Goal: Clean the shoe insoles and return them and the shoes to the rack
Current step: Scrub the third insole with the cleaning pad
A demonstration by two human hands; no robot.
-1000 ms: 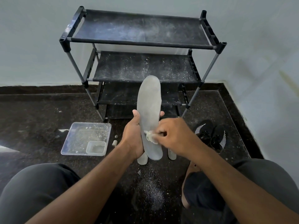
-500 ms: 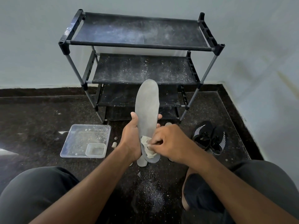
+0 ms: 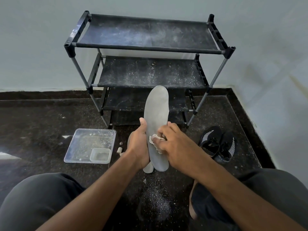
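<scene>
Insole is held upright in left hand grip so cloth, pinched by right hand, can be rubbed along it.

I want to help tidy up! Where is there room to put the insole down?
The shoe rack's top and middle shelves hold nothing but white dust. Bare floor also lies left of the plastic tray. It is crowded between the tray and the black shoes, where both hands work on the insole.
</scene>
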